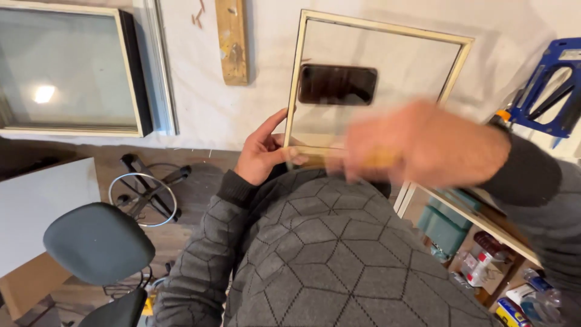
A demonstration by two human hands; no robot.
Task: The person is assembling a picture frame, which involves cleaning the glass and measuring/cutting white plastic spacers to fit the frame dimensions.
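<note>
A person's left hand [261, 152] is gripping the lower left corner of a pale wooden picture frame with a glass pane [315, 18] — thumb across its front — as it is lying on a white-covered worktable [200, 97]. The right hand [417, 145], motion-blurred, is hovering over the frame's bottom edge, seemingly closed around a yellowish tool [378, 158] — too blurred to identify

A white-covered counter [200, 109] tops a brown wooden floor [181, 230]; a grey swivel chair [97, 242] stands off its left edge.
</note>
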